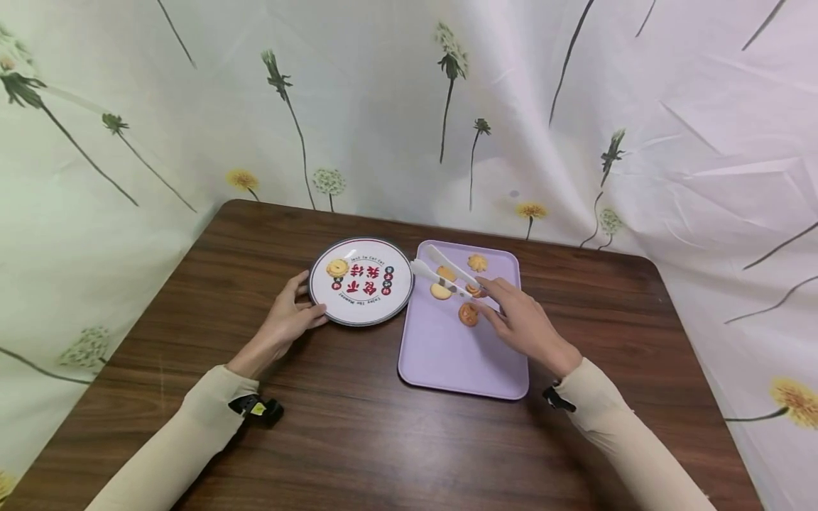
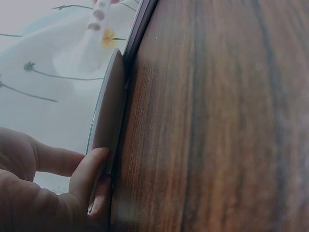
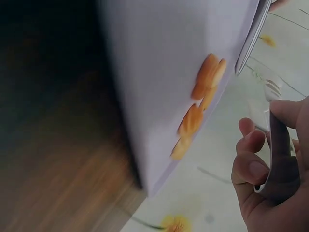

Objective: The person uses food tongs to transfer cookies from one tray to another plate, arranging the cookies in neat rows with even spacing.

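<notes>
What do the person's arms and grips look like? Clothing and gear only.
Left grip and right grip: human hands, ungloved. Left sleeve and right sleeve: long, cream. Black strapped device with a yellow patch at the left cuff; black band at the right. No cables visible.

Table, dark brown wood grain, rounded far corners.
Directly upon it: one round white plate, dark-rimmed, red and black lettering; to its right, one lilac rectangular tray, rounded corners. Plate's right rim meets tray's left edge; whether it overlaps slightly is hard to tell.
</notes>
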A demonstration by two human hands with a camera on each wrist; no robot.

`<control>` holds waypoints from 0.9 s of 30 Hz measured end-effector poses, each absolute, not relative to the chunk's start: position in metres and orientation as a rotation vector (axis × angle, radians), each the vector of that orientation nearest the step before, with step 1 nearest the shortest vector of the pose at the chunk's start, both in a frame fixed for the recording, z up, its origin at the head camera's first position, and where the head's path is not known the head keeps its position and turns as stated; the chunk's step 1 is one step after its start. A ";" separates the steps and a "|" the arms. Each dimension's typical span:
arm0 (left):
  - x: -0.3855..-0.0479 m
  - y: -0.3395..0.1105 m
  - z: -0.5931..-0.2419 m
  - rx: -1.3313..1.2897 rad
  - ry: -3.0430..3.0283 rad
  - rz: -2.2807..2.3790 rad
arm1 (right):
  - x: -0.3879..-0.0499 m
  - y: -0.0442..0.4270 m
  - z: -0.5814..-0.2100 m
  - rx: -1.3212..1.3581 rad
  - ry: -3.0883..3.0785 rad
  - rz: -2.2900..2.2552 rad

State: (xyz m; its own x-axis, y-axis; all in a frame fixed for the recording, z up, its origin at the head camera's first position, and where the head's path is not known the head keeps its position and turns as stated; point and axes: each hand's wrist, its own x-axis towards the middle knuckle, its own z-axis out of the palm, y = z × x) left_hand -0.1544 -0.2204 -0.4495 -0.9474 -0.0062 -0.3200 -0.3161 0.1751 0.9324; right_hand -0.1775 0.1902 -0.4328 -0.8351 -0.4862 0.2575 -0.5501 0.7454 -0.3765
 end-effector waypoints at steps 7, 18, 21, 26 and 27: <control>-0.153 -0.222 -0.449 -0.300 2.184 1.861 | -0.152 0.220 -0.433 0.762 -2.853 0.591; -0.154 -0.222 -0.448 -0.303 2.173 1.846 | -0.117 0.237 -0.438 0.724 -2.881 0.537; -0.154 -0.221 -0.448 -0.303 2.165 1.854 | -0.111 0.238 -0.440 0.714 -2.882 0.520; -0.155 -0.222 -0.447 -0.296 2.171 1.847 | -0.104 0.242 -0.439 0.680 -2.903 0.497; -0.155 -0.222 -0.446 -0.294 2.172 1.846 | -0.103 0.244 -0.439 0.675 -2.904 0.496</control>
